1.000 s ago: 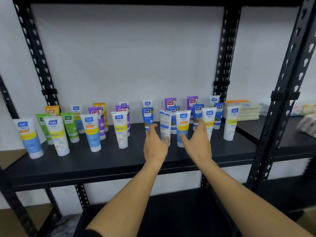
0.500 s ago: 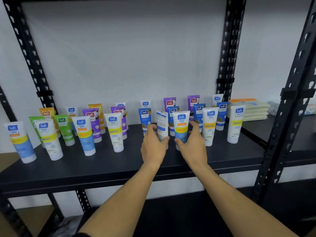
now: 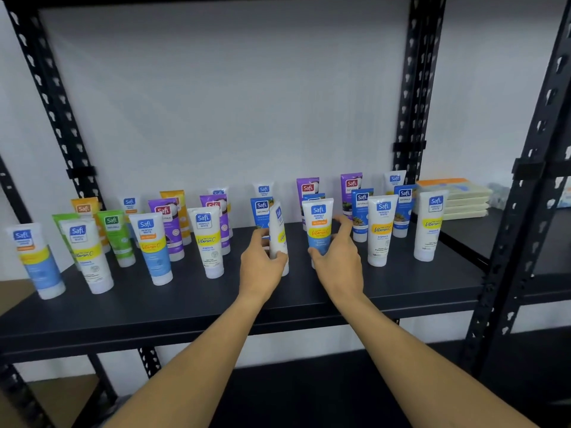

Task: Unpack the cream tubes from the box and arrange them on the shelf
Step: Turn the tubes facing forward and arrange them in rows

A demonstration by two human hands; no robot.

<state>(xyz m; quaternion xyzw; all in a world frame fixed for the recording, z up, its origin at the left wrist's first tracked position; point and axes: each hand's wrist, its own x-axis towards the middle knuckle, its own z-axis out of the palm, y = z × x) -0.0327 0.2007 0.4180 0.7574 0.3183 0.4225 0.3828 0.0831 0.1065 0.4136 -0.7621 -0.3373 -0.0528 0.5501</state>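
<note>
Head view: left hand (image 3: 262, 267) grips white tube (image 3: 279, 239), turned edge-on, cap down on black shelf (image 3: 216, 301) – centre. Right hand (image 3: 336, 261) curled round blue tube (image 3: 319, 230) at 3 o'clock of it, upright. Other tubes standing in rows at 9 and 3 o'clock.

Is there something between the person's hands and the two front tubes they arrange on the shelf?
Nothing visible. The left hand already grips the turned white tube, and the right hand curls round the blue Vitamin C tube. Both tubes stand on the black shelf, apart from their neighbours.
</note>
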